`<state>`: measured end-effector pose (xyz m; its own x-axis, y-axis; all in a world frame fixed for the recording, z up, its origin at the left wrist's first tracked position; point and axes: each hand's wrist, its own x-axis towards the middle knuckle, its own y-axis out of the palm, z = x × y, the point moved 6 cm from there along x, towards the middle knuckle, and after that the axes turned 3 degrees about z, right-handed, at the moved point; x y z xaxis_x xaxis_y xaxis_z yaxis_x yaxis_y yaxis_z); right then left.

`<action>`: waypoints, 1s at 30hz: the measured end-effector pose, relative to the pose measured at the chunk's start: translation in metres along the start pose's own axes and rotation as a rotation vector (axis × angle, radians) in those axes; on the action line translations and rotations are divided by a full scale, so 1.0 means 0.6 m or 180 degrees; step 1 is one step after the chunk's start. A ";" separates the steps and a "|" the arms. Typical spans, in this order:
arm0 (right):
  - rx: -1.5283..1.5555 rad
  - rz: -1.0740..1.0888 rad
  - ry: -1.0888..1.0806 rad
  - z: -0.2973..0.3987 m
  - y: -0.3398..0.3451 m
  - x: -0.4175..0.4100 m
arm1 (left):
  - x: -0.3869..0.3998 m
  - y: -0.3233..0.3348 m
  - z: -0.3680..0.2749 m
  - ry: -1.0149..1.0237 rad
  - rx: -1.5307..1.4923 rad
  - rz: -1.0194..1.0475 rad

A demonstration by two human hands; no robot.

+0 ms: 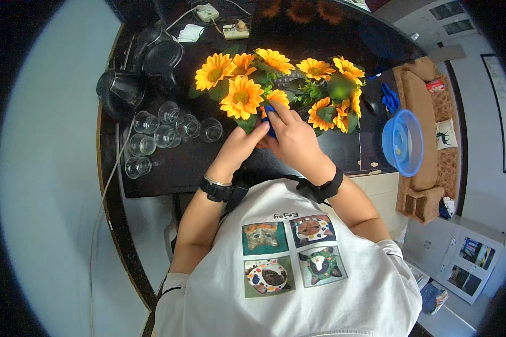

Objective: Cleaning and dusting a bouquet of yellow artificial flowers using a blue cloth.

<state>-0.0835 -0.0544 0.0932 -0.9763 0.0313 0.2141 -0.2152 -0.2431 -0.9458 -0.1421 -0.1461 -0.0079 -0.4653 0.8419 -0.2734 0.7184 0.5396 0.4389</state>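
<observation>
Both my hands come together in front of the artificial sunflowers [241,97], around a bunched blue cloth [270,124]. My right hand [295,137] grips the cloth from the right, its fingers bent over the top. From the left, my left hand [236,147] closes on it, thumb against its edge. Whether anything is wrapped inside is hidden by my fingers and the flowers. Several clear drinking glasses [142,145] stand grouped on the dark table [185,172] to the left of my hands.
A translucent blue plastic basin [417,143] stands at the table's right, with another blue cloth [390,97] behind it. A black kettle [162,54] and a dark pitcher [126,90] are at left. Behind the flowers are a keyboard [287,81], a monitor [312,38] and a power strip [236,31].
</observation>
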 end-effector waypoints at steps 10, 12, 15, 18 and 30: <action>0.0130 0.0132 -0.0037 0.017 -0.008 -0.019 | 0.014 -0.016 -0.013 0.1165 -0.0559 -0.1304; 0.0199 0.0165 -0.0162 0.023 0.000 -0.020 | 0.011 -0.012 -0.026 0.1219 -0.0684 -0.1263; 0.0236 0.0178 -0.0294 0.033 0.010 -0.017 | 0.017 -0.001 -0.040 0.1490 -0.0982 -0.0968; 0.0194 0.0314 -0.0251 0.035 0.013 -0.011 | 0.020 0.002 -0.047 0.1402 -0.1211 -0.1023; 0.1384 -0.0718 0.0349 -0.017 -0.035 0.010 | 0.047 -0.027 -0.037 0.0791 -0.1963 -0.1332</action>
<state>-0.0851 -0.0390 0.1118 -0.9081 0.2257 0.3526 -0.4148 -0.5993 -0.6847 -0.1784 -0.1316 -0.0039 -0.7881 0.5040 -0.3534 0.0749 0.6484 0.7576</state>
